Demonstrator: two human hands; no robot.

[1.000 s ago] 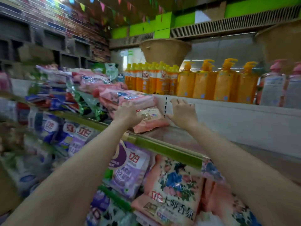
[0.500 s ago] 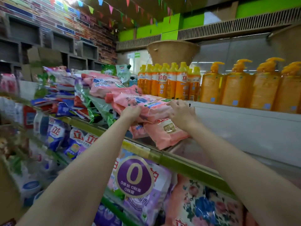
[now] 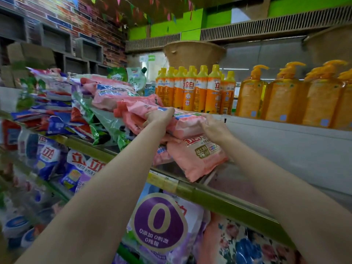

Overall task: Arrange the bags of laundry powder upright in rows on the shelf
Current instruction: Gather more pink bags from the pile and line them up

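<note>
Change: over the last second the right hand [image 3: 213, 128] has been moved from the white divider onto the pink bags, and both hands have been brought to the same top bag
Left hand: the left hand [image 3: 159, 117] is laid over the near left edge of the top pink bag [image 3: 185, 124], fingers curled round it in a grip
Right hand: pressed against the right end of that same bag, fingers bent on it; a full grip cannot be confirmed from behind
Bag position: centre of the frame, lying flat on a lower pink bag [image 3: 198, 159] that overhangs the green shelf edge [image 3: 209, 195]
Pile: further bags are heaped flat and slanting to the left of centre, none upright
Bare shelf: free space is seen at right of centre, below the orange bottles [image 3: 192, 90]
Meaning: a lift of the top bag is judged to be starting; standing it upright is not yet done
</note>
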